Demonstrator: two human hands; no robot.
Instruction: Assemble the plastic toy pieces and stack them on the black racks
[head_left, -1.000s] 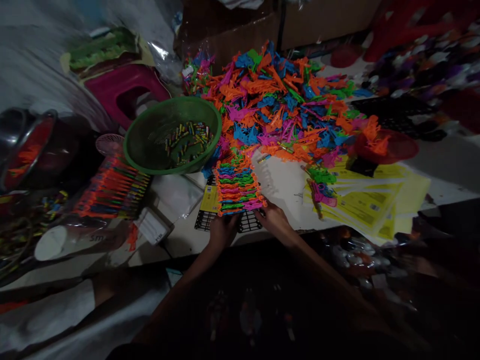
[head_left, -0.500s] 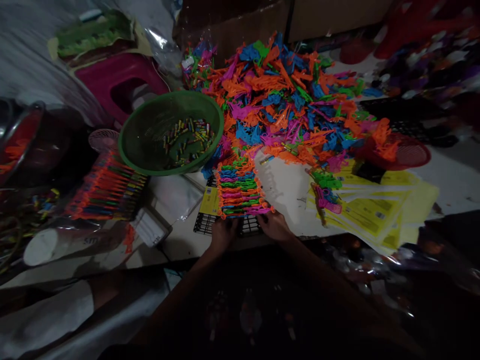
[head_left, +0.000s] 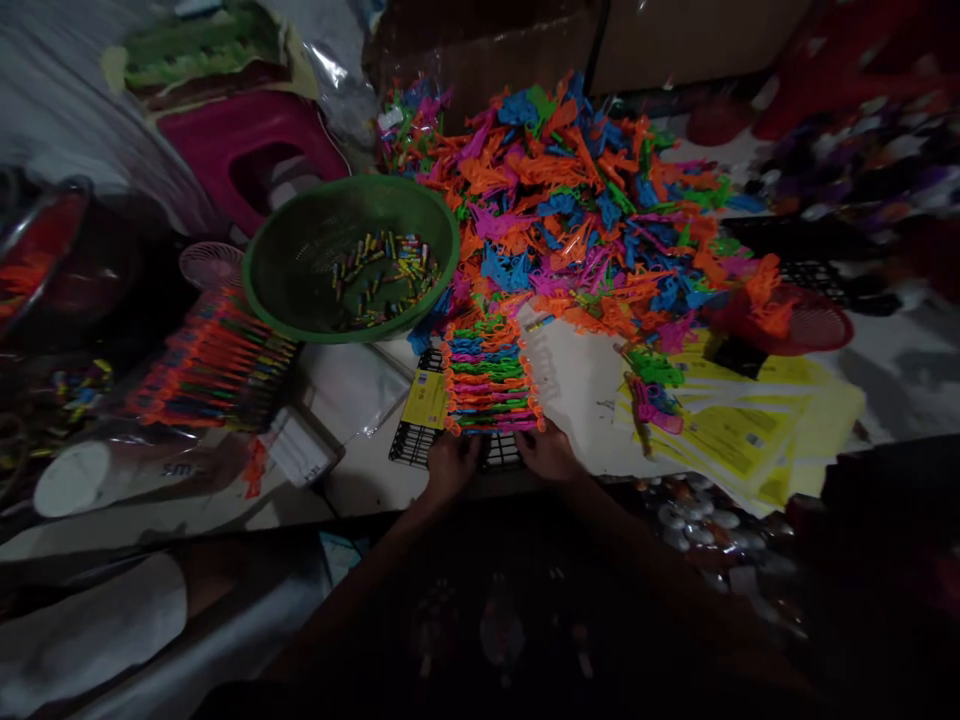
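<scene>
A stacked row of bright plastic toy pieces [head_left: 491, 375], orange, green, blue and pink, lies across a black plastic grid tray [head_left: 409, 445] in front of me. My left hand [head_left: 452, 462] is at the near left corner of the row, fingers curled at its end. At the near right corner, my right hand [head_left: 551, 452] pinches the end of the nearest pink piece. The fingertips are partly hidden under the row. A yellow printed card [head_left: 424, 400] lies on the tray, left of the row.
A green basket [head_left: 262, 270] with small printed cylinders stands behind left. Beyond the row rises a large heap of plastic pieces [head_left: 570, 200]. Yellow printed sheets [head_left: 735, 420] and a red basket [head_left: 821, 325] lie right. Another bundle of pieces [head_left: 214, 365] lies left, near a person's sleeve [head_left: 97, 630].
The nearest pink piece, slanted and sticking out to the right before, now lies in line with the row. Both hands have stayed at the near end; the view has shifted slightly.
</scene>
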